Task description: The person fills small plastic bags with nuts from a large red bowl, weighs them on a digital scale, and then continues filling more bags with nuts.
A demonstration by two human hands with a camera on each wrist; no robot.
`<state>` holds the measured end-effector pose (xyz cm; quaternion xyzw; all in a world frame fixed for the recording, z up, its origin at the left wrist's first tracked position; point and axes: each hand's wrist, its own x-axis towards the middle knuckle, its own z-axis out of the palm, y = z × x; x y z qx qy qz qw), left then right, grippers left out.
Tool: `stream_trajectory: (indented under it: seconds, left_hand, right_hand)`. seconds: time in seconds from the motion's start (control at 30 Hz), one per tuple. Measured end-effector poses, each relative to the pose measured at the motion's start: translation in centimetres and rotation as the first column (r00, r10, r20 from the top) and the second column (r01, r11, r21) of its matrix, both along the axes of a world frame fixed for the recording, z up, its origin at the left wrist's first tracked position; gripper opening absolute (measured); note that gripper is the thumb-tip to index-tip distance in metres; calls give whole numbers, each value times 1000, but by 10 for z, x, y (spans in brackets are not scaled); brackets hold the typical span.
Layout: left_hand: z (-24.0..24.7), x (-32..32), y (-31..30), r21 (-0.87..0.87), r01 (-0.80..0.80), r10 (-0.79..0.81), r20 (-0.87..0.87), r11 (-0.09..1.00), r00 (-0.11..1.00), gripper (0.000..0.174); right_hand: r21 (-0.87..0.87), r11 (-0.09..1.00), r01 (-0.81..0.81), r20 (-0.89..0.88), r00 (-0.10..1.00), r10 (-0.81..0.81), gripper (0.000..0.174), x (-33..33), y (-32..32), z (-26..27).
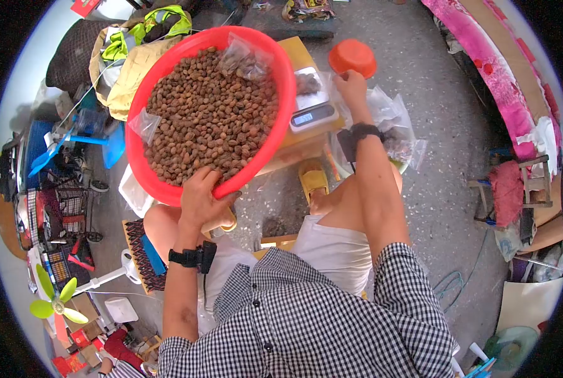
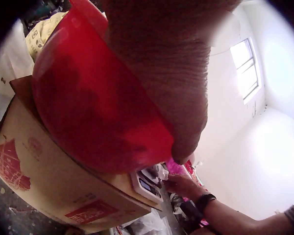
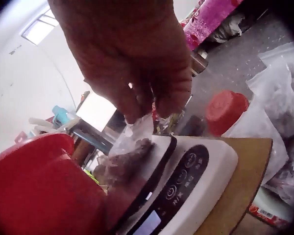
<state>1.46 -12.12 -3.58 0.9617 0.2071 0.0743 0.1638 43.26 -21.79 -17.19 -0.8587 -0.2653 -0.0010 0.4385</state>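
Note:
A wide red basin (image 1: 284,135) full of brown nuts stands at the centre left, two clear bags lying on the nuts. The left hand (image 1: 201,196) lies over its near rim, fingers curled onto the nuts' side. Right of the basin is a white scale (image 1: 314,116) with a lit display. In the right wrist view the right hand (image 3: 137,63) pinches the top of a clear bag (image 3: 137,134) of brown pieces, which is over the scale's plate. Beyond that hand is a small red bowl (image 1: 353,58).
Basin and scale are on a cardboard box (image 2: 54,166). Filled clear bags (image 1: 391,126) lie right of the box. A small fan (image 1: 57,305) stands at the lower left, a wooden stool (image 1: 536,183) at the right, and a pink cloth (image 1: 483,57) at the upper right.

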Motion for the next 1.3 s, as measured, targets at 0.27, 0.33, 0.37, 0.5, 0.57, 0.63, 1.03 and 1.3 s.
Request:
stream_trajectory:
  seconds: [0.27, 0.33, 0.37, 0.5, 0.57, 0.63, 1.03, 1.3]
  left_hand:
    - [0, 1, -2, 3, -17, 17, 37, 1000, 999, 38]
    - [0, 1, -2, -5, -12, 12, 2, 1000, 1000, 40]
    - [0, 1, -2, -7, -15, 15, -6, 1000, 1000, 39]
    - [-2, 1, 0, 7, -21, 21, 5, 1000, 1000, 37]
    - [-3, 1, 1, 10, -25, 25, 22, 1000, 999, 38]
    - [-4, 1, 0, 3, -26, 26, 26, 1000, 999, 38]
    - [0, 1, 0, 2, -16, 16, 37, 1000, 999, 40]
    - [-1, -1, 0, 42, 0, -3, 74, 999, 997, 43]
  right_hand:
    - [741, 632, 227, -236, 969, -71, 19, -29, 8, 77]
    - [761, 648, -38, -132, 968, 212, 20, -52, 16, 105]
    - [761, 626, -170, -79, 934, 349, 21, -64, 20, 116]
    - [695, 641, -326, -116, 829, 547, 23, -82, 25, 135]
    - [684, 725, -84, -273, 891, 362, 24, -58, 20, 112]
    - [595, 796, 113, -418, 889, 186, 28, -30, 9, 79]
    - [188, 928, 323, -781, 622, -58, 85, -1, 17, -42]
    - [440, 875, 202, -512, 857, 60, 80, -8, 25, -38]
